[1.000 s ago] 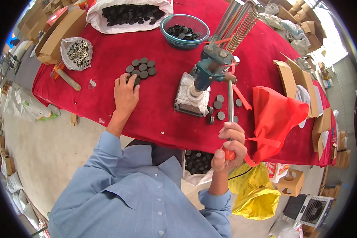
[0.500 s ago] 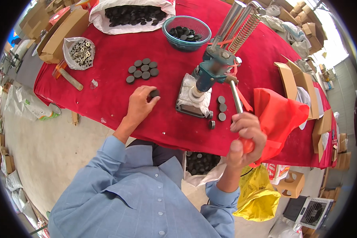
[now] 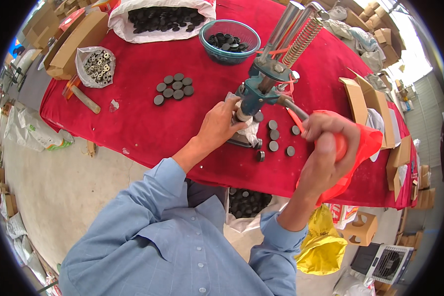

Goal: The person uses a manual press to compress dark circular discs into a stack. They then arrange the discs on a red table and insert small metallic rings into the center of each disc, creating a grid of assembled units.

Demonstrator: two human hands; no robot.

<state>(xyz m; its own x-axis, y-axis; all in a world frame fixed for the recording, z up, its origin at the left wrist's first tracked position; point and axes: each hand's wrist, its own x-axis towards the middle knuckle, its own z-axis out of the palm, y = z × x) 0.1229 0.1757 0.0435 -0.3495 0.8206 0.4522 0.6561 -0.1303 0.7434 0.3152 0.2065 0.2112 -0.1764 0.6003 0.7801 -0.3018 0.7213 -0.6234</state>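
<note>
A green hand press (image 3: 261, 91) with a tall spring stands on the red-covered table. My left hand (image 3: 216, 126) reaches to its base, with thumb and fingertips on either side of the white lower end of the ram (image 3: 242, 115). Whatever lies between those fingertips is hidden. My right hand (image 3: 328, 153) is closed around the red grip (image 3: 340, 147) of the press lever (image 3: 295, 108). Several black discs (image 3: 274, 134) lie to the right of the press, one of them (image 3: 258, 117) close against its base. Another group of black discs (image 3: 177, 85) sits on the cloth left of the press.
Behind the press are a teal bowl (image 3: 230, 55) of black caps and a white sack (image 3: 126, 30) of black pieces. At left lie a bag of metal rings (image 3: 111, 74) and a hammer (image 3: 86, 100). A red bag (image 3: 370, 143) lies beside my right hand; cardboard boxes (image 3: 357, 101) stand beyond.
My left hand has moved right from the cloth to the press base; the black disc it held is out of sight. My right hand has swung the lever rightward. A disc now shows beside the base.
</note>
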